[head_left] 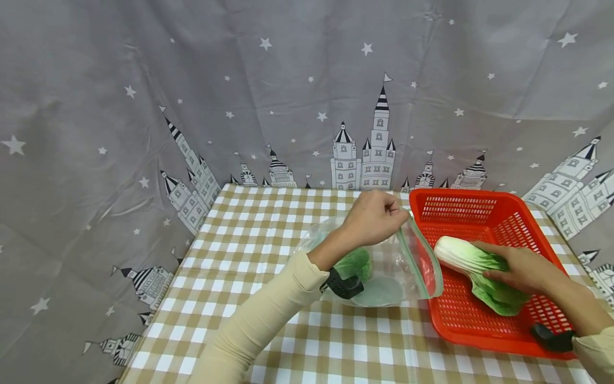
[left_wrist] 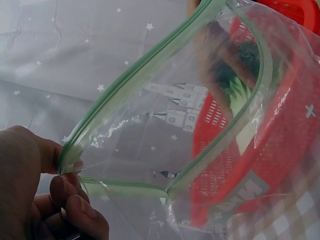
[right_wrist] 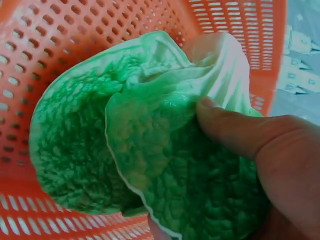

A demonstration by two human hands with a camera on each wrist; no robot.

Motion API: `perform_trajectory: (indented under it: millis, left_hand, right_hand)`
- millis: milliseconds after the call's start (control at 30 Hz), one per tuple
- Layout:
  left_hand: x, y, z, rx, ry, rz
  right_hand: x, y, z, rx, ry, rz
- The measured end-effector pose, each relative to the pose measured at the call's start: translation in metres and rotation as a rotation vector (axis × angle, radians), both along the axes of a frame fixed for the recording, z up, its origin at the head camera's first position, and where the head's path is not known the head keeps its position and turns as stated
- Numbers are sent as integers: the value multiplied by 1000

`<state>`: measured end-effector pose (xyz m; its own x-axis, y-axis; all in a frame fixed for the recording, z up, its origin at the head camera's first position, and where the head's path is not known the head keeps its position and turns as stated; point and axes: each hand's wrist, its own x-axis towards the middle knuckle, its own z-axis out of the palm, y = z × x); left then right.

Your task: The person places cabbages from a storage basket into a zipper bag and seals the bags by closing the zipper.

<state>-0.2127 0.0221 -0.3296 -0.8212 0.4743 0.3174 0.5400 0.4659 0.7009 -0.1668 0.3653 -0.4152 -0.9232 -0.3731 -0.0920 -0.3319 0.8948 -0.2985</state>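
My left hand [head_left: 376, 218] pinches the rim of a clear zip bag [head_left: 388, 256] with a green seal. The bag's mouth gapes toward the right, as the left wrist view shows. A green leafy vegetable [head_left: 355, 264] lies inside it, partly hidden by my forearm. My right hand [head_left: 527, 266] grips a napa cabbage [head_left: 479, 272] with a white stalk and green leaves. The stalk points left toward the bag's mouth. In the right wrist view my thumb [right_wrist: 230, 125] presses on the cabbage's leaves [right_wrist: 150, 130]; the other fingers are mostly hidden beneath.
A red perforated basket [head_left: 460, 197] stands on the right of the table, under and around the cabbage. A brown-and-white checked cloth [head_left: 249, 229] covers the table. Behind hangs a grey curtain [head_left: 288, 80] printed with castles and stars.
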Motion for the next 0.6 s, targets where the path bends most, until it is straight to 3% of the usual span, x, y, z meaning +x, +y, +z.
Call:
perform_trajectory:
  millis: [333,600]
  left_hand:
    - [-1,-1,-2,10,23,-7]
    - [-3,-2,-2,38,9,-22]
  right_hand:
    - [20,-14,60,-7,152,-27]
    - [35,-43,99,-58,110,30]
